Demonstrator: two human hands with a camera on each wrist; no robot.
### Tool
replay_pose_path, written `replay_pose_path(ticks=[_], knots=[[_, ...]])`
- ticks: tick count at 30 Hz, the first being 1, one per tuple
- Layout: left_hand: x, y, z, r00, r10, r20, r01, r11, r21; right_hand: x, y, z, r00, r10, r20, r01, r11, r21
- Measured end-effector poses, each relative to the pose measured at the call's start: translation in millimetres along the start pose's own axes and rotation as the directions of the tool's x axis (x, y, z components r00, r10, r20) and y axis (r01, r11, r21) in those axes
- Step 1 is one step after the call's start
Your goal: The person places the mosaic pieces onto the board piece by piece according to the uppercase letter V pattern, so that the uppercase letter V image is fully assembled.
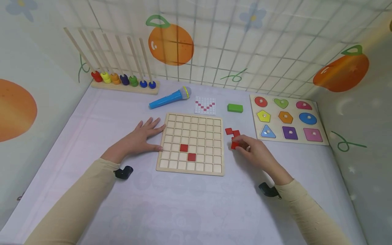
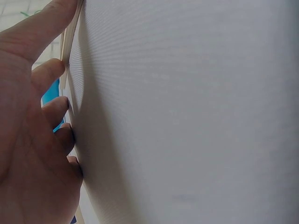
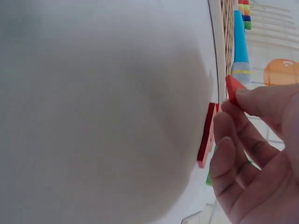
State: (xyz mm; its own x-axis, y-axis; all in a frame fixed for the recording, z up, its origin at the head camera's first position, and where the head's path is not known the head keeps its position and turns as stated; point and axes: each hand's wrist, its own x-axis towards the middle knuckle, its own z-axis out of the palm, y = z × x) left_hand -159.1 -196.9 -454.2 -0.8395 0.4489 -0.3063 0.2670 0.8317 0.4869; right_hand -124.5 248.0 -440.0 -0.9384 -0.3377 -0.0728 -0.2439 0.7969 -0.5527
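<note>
A square wooden grid board lies in the middle of the table in the head view. Two red square tiles, an upper one and a lower one, sit diagonally in its cells. With fingers spread, the left hand touches the board's left edge with thumb and index finger. Right of the board, the right hand pinches a red tile between thumb and index finger, clear in the right wrist view. Loose red tiles lie on the table by its fingertips, partly hidden by the hand.
Behind the board lie a pattern card, a blue toy microphone and a green block. A peg stand with coloured beads stands at back left. A shape puzzle board lies at right.
</note>
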Motion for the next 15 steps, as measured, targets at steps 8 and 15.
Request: replay_pose_path(ticks=[8,15], knots=[[-0.2,-0.4,0.2,1.000,0.004,-0.001,-0.004,1.000,0.004,5.2,-11,2,1.000,-0.014,-0.017,0.015,1.000,0.020],[-0.1,-0.4,0.2,1.000,0.004,0.002,-0.004,1.000,0.005,9.8,-19,5,0.999,-0.031,-0.011,0.032,0.999,0.038]])
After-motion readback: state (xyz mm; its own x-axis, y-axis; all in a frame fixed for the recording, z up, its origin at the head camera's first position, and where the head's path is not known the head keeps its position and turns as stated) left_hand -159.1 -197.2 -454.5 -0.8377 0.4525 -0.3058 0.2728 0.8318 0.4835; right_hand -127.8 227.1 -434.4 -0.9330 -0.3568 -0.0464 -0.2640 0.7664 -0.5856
